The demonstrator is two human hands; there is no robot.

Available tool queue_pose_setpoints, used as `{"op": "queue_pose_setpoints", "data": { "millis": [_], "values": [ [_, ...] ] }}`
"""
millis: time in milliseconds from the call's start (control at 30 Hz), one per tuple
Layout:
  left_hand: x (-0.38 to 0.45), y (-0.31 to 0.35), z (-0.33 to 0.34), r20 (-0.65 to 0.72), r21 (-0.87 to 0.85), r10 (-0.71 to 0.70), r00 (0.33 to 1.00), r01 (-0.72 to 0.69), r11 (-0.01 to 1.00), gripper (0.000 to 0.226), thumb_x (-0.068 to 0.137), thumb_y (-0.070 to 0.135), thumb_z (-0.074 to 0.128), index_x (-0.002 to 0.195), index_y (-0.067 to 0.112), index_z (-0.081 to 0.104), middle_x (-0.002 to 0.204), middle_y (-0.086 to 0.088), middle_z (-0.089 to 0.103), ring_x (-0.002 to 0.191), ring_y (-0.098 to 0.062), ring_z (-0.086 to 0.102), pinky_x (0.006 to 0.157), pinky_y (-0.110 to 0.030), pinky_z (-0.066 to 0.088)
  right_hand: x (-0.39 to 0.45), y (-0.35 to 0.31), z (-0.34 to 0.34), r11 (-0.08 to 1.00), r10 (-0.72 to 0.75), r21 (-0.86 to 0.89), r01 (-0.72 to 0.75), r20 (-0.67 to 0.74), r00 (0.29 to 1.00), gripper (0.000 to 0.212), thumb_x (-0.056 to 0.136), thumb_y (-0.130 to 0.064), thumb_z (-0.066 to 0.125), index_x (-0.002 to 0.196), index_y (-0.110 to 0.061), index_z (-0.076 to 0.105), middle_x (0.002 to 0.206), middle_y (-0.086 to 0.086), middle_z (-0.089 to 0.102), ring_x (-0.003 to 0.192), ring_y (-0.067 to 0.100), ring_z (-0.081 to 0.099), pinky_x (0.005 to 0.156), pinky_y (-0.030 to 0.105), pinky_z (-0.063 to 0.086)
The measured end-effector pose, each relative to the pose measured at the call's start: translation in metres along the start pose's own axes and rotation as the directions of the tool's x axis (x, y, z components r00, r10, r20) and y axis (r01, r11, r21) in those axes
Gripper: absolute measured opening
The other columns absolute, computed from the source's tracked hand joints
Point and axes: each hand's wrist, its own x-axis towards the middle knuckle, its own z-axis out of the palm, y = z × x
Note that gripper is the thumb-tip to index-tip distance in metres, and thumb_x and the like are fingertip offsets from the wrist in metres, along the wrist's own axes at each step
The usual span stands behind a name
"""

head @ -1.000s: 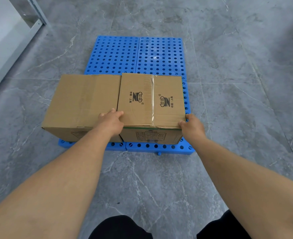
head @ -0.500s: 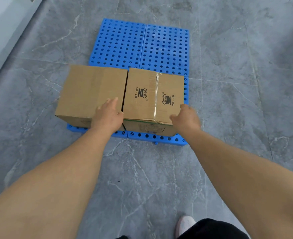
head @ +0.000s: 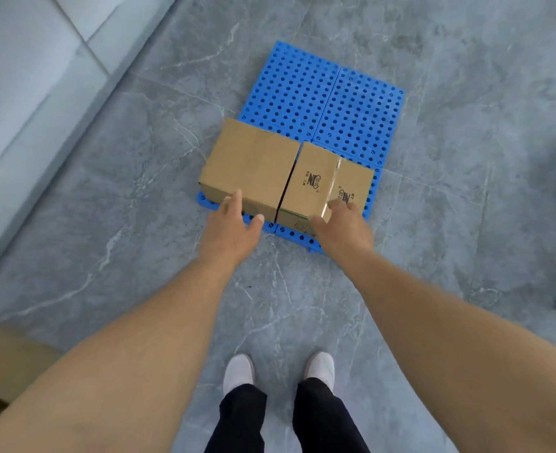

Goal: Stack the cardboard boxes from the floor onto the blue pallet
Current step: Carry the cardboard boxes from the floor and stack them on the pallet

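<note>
Both cardboard boxes (head: 283, 171) lie along the blue pallet's (head: 322, 99) near edge.

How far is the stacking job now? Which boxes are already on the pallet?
Done: the plain box and the printed box sit side by side on the near half of the blue pallet. In hand: nothing; the left hand and right hand are open. Left: another cardboard box waits at the lower left edge.

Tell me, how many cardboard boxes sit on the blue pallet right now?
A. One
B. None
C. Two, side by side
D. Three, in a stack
C: a plain box and a printed, taped box sit side by side along the near edge of the blue pallet.
</note>
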Motion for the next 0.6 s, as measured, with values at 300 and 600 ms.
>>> {"op": "queue_pose_setpoints", "data": {
  "millis": [300,600],
  "values": [
    [-0.150,-0.036,-0.094,-0.206,0.031,-0.263,0.943,0.275,0.961,0.065,0.093,0.052,0.035,0.146,0.015,0.027,0.157,-0.007,0.010,0.142,-0.028,0.017,0.113,-0.039,0.015,-0.118,-0.080,-0.049,0.912,-0.347,-0.177,0.369,0.144,0.927,0.048,0.097,-0.044,0.030,0.128,-0.011,0.046,0.129,0.010,0.043,0.111,0.027,0.047,0.079,0.038,0.042],
    [-0.310,-0.073,-0.149,-0.368,-0.176,-0.536,0.760,0.510,0.842,0.064,0.094,0.055,0.030,0.146,0.018,0.026,0.157,-0.008,0.011,0.143,-0.025,0.016,0.115,-0.043,0.015,-0.247,-0.161,-0.057,0.637,-0.670,-0.241,0.732,0.296,0.681,0.048,0.096,-0.044,0.034,0.126,-0.009,0.050,0.130,0.015,0.044,0.119,0.031,0.041,0.095,0.041,0.037]
  ]
}}
